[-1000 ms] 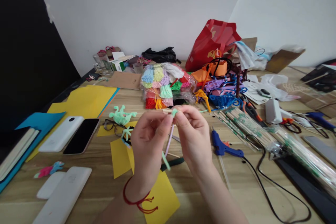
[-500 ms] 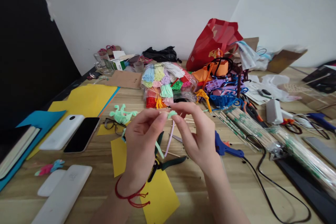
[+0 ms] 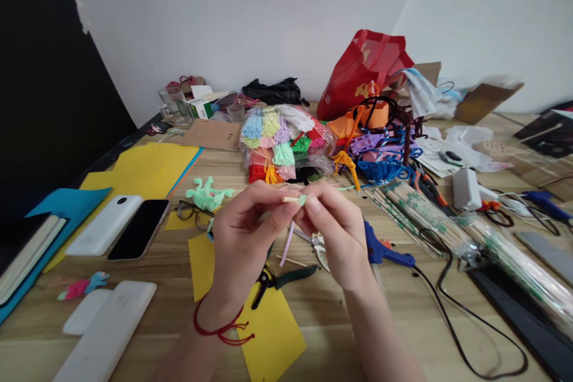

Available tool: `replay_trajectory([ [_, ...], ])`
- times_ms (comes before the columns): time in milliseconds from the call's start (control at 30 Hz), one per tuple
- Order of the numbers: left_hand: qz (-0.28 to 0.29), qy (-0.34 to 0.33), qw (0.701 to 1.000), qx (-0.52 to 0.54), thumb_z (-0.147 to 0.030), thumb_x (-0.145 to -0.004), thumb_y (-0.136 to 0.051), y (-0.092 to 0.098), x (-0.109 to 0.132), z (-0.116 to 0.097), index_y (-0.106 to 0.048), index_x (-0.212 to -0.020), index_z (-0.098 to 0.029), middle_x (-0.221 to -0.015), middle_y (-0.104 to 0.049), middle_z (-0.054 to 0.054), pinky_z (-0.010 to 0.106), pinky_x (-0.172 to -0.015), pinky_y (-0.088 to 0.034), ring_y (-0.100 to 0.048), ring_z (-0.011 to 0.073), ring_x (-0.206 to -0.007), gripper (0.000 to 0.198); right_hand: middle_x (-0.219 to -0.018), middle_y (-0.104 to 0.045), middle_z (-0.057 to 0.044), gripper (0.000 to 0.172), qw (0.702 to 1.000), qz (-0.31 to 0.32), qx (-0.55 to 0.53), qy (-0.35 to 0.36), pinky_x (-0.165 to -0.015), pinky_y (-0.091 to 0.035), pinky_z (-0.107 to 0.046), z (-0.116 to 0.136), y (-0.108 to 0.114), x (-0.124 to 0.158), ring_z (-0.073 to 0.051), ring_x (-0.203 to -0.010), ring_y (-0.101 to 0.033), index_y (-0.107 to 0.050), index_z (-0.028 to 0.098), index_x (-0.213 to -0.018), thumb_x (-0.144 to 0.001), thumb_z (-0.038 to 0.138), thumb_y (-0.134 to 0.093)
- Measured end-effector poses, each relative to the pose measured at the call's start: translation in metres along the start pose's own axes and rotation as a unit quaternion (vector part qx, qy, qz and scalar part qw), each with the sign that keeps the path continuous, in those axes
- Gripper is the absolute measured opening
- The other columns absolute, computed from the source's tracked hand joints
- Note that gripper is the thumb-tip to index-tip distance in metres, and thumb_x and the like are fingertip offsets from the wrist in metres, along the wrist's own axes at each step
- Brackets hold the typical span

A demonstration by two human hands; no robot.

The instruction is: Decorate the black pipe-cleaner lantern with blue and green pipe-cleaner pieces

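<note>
My left hand (image 3: 245,233) is closed, thumb and fingers pinching a short pale wooden stick (image 3: 290,199). A light green pipe cleaner (image 3: 302,199) wraps round the stick's right end, and my right hand (image 3: 339,233) pinches it there. Both hands meet at the fingertips above the table. Below them lie a lilac pipe cleaner (image 3: 287,245), pliers with dark green handles (image 3: 295,277) and scissors (image 3: 320,250), partly covered by my right hand. A light green pipe-cleaner figure (image 3: 208,193) lies left of my left hand.
Yellow paper (image 3: 273,340) lies under the pliers. A blue glue gun (image 3: 388,249) with a black cord is on the right, near bundled wooden sticks (image 3: 421,212). Bagged pipe cleaners (image 3: 283,137) and a red bag (image 3: 364,71) stand behind. Phones and white devices (image 3: 116,328) are at left.
My fingertips have drawn together round the stick, and the green pipe cleaner now sits tight against it. My right hand's fingers have curled in. The scissors show more.
</note>
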State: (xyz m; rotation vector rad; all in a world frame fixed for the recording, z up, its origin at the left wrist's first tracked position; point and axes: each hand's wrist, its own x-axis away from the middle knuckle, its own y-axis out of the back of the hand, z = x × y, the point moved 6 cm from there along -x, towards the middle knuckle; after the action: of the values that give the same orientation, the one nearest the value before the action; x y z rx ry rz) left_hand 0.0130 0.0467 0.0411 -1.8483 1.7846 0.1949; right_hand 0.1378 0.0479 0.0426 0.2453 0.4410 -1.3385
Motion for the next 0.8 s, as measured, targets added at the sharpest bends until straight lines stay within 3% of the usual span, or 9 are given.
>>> replay_trajectory([
  [167,0.016,-0.012,1.000,0.009,-0.020,-0.081,-0.080,0.000,-0.004,0.001,-0.077,-0.082,-0.028,-0.082,-0.074,-0.001,0.025,-0.080,-0.056,-0.070,0.0130,-0.082,0.009,-0.058,-0.043,0.006,0.032,0.992,0.039,-0.096,-0.077,-0.049,-0.030,-0.025,-0.005,-0.004,-0.003,-0.010,-0.050,-0.033,-0.052,0.021,-0.073,-0.099,0.039,-0.055],
  [300,0.011,0.048,0.998,0.050,-0.025,-0.081,-0.081,-0.002,-0.005,0.009,-0.074,-0.075,-0.024,-0.077,-0.071,-0.001,0.022,-0.071,-0.054,-0.065,0.0109,-0.074,0.009,-0.057,-0.042,0.006,0.032,0.990,0.055,-0.066,-0.109,-0.049,-0.028,-0.025,-0.004,-0.004,-0.002,-0.010,-0.050,-0.035,-0.053,0.021,-0.075,-0.101,0.039,-0.051],
  [400,-0.031,0.103,0.992,0.065,-0.031,-0.079,-0.082,-0.001,-0.004,0.016,-0.070,-0.068,-0.021,-0.074,-0.068,-0.002,0.021,-0.065,-0.051,-0.059,0.0092,-0.066,0.019,-0.064,-0.049,0.004,0.025,0.992,0.020,0.118,-0.044,-0.055,-0.034,-0.025,0.005,0.001,0.000,-0.011,-0.057,-0.044,-0.055,0.022,-0.083,-0.103,0.035,-0.049],
  [533,-0.057,0.096,0.993,0.040,-0.033,-0.076,-0.084,0.002,-0.004,0.014,-0.065,-0.065,-0.019,-0.069,-0.064,-0.002,0.021,-0.061,-0.048,-0.054,0.0081,-0.061,0.026,-0.068,-0.054,0.001,0.015,0.929,-0.026,0.361,0.081,-0.058,-0.035,-0.026,0.019,-0.002,0.003,-0.013,-0.059,-0.048,-0.056,0.021,-0.090,-0.102,0.025,-0.047],
  [633,-0.061,0.082,0.995,0.023,-0.033,-0.077,-0.083,0.003,-0.004,0.012,-0.065,-0.066,-0.019,-0.073,-0.068,-0.001,0.022,-0.063,-0.049,-0.058,0.0097,-0.064,0.026,-0.068,-0.055,-0.001,0.020,0.907,-0.030,0.403,0.116,-0.058,-0.036,-0.027,0.020,-0.007,0.002,-0.014,-0.059,-0.050,-0.055,0.021,-0.090,-0.103,0.024,-0.041],
  [800,-0.060,0.087,0.994,0.028,-0.034,-0.077,-0.084,0.001,-0.002,0.014,-0.067,-0.070,-0.021,-0.077,-0.069,0.000,0.023,-0.065,-0.053,-0.062,0.0119,-0.071,0.023,-0.066,-0.052,0.002,0.017,0.939,0.005,0.334,0.079,-0.056,-0.035,-0.026,0.013,-0.006,-0.001,-0.013,-0.056,-0.048,-0.054,0.021,-0.095,-0.104,0.023,-0.039],
])
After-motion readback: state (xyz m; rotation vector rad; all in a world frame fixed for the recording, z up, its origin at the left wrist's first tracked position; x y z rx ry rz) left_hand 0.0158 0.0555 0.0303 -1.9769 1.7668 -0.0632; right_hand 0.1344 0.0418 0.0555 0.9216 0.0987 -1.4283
